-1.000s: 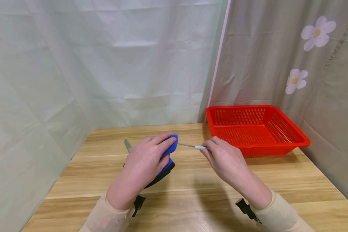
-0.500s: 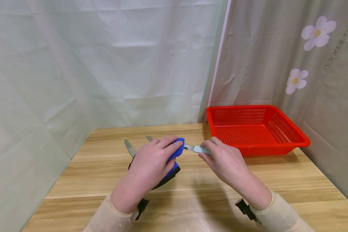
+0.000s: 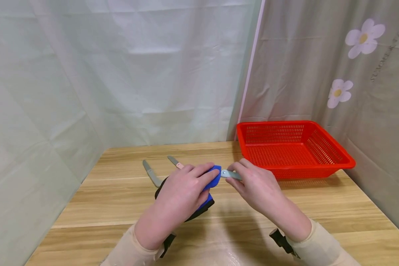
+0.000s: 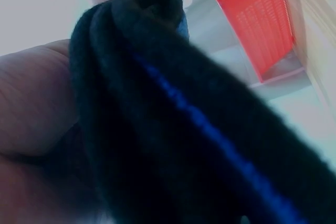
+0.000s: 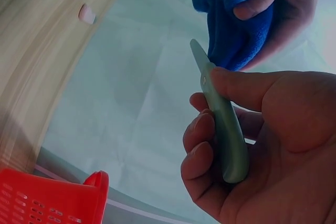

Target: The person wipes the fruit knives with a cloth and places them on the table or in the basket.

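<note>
My left hand (image 3: 186, 192) pinches a folded blue cloth (image 3: 214, 180) with black edging. Up close, that dark edging (image 4: 142, 77) fills the left wrist view. A folding knife (image 3: 232, 174) with a pale blue-green handle is gripped in my right hand (image 3: 257, 183), its blade pointing toward the cloth. In the right wrist view, thumb and fingers wrap the knife handle (image 5: 228, 135), and the unfolded blade (image 5: 198, 53) lies right alongside the blue cloth (image 5: 231, 30). From the head camera, the cloth hides most of this blade.
Left of the hands on the wooden table (image 3: 96, 207) lie a grey-green folding knife (image 3: 152, 173) and a pink-handled one (image 3: 175, 162), partly covered by the left hand. A red plastic basket (image 3: 306, 171) stands at the back right, before the curtain (image 3: 173, 74).
My left hand and the cloth have moved right and slightly nearer, along the blade toward the handle. The held knife has turned to show its broad side. The pink-handled knife has come into sight.
</note>
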A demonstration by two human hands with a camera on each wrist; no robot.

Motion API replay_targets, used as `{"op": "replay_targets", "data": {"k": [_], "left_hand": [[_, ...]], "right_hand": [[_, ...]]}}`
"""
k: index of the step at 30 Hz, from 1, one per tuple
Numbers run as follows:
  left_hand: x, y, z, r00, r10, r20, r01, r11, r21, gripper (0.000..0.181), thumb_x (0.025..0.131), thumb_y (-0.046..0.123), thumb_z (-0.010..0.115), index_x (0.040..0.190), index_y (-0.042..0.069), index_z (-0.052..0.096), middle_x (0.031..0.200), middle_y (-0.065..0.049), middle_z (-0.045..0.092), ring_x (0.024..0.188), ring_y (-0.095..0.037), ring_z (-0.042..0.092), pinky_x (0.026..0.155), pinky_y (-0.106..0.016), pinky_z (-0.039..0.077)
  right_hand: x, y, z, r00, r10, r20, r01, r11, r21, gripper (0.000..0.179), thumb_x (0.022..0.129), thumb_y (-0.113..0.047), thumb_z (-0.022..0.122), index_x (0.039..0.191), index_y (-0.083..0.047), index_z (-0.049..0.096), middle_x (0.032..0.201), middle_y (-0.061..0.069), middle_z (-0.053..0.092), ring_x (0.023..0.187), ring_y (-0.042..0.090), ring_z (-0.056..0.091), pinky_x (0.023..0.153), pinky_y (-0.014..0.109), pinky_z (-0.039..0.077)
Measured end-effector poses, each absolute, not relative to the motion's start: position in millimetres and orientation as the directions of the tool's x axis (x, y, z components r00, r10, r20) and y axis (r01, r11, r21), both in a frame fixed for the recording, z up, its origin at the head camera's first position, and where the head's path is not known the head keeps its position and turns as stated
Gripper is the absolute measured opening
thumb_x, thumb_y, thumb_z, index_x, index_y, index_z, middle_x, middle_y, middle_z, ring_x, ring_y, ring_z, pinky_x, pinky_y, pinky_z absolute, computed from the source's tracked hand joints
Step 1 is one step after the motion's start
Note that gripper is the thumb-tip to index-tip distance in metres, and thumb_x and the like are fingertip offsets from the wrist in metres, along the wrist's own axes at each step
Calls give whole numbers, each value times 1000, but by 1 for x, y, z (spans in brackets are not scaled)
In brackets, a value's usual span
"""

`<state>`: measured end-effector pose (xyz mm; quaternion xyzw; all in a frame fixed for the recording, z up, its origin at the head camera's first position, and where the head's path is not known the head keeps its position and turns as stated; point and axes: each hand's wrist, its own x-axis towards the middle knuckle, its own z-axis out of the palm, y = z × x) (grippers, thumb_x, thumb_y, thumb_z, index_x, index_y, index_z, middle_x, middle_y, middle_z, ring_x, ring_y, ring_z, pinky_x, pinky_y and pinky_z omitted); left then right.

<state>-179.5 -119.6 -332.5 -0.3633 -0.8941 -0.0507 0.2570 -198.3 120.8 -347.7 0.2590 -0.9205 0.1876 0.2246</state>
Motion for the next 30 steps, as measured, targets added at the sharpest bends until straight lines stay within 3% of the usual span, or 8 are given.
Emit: {"op": "replay_targets", "data": {"k": [30], "left_hand": [[-184, -126, -334, -634, 597, 491, 642, 761, -96, 49, 92, 21, 91, 139, 16, 78, 145, -8, 71, 104, -31, 74, 89, -43, 65]], "right_hand": [[-198, 121, -349, -736, -419, 532, -601, 767, -226, 22, 95, -21, 91, 109, -16, 75, 93, -7, 64, 67, 5, 53, 53, 22, 45]]}}
